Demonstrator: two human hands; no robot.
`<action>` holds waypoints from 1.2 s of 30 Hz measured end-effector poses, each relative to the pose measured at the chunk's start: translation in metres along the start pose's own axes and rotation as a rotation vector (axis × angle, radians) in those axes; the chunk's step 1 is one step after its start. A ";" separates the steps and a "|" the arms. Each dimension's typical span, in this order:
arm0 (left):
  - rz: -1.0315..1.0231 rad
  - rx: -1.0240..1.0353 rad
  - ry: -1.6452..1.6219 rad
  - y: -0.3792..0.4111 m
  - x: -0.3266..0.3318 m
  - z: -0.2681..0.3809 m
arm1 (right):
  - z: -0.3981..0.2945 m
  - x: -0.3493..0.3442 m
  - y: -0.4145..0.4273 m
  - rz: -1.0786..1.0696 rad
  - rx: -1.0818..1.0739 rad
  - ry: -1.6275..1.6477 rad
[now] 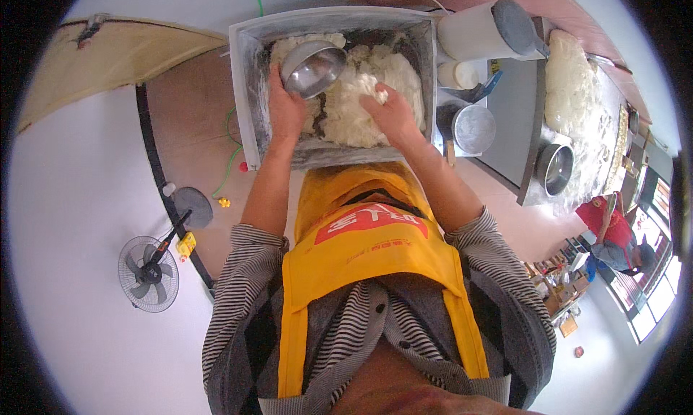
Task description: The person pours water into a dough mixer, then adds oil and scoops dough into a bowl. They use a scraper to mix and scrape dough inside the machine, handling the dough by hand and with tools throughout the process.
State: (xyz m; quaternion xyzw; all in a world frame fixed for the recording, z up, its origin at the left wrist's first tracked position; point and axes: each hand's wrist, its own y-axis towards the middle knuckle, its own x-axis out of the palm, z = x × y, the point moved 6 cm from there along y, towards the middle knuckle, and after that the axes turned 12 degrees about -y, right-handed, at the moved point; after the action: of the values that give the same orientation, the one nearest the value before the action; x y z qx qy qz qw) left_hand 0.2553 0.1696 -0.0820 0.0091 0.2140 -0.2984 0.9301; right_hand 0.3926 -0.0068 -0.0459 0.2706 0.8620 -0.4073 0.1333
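A pale, lumpy mass of dough [346, 117] covers much of the floor of a deep rectangular tub [250, 90], whose inner walls are smeared with white. My left hand [287, 104] grips the rim of a round stainless steel bowl [314, 71] and holds it tilted above the dough's left part. The bowl's shiny inside shows nothing in it that I can make out. My right hand [394, 112] is at the right part of the dough, thumb and fingers bent round a small white clump. Part of that clump shows at the fingertips; the rest is hidden.
Right of the tub stand a large white cylindrical container [471, 33], a smaller white tub [457, 75] and a round pan [474, 129]. Further right, a counter holds a plastic-covered pale mass [568, 85] and a metal pot [555, 168]. A person [622, 239] stands beyond. A fan [149, 274] is at left.
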 end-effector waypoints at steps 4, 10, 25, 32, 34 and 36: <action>-0.096 -0.317 -0.439 -0.007 0.018 -0.014 | -0.023 0.032 0.059 -0.087 -0.311 -0.198; -0.034 -0.588 -0.774 -0.009 0.041 -0.051 | -0.058 0.025 0.034 0.294 -0.508 -0.602; -0.241 -0.426 -0.376 0.004 0.031 0.006 | -0.043 0.084 0.080 0.014 -1.061 -0.763; -0.196 -0.379 -0.257 0.003 0.039 -0.009 | -0.051 0.077 0.066 0.198 -0.885 -1.382; -0.239 -0.442 -0.362 0.003 0.039 0.003 | -0.058 0.073 0.058 0.232 -1.032 -1.243; -0.307 -0.539 -0.395 0.005 0.040 -0.006 | -0.060 0.062 0.047 0.286 -1.238 -1.296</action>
State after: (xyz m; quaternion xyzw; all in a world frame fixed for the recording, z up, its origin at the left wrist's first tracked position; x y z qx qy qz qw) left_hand 0.2849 0.1525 -0.1038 -0.3263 0.0999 -0.3632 0.8670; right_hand 0.3683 0.0866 -0.0651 -0.0275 0.6411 0.0770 0.7631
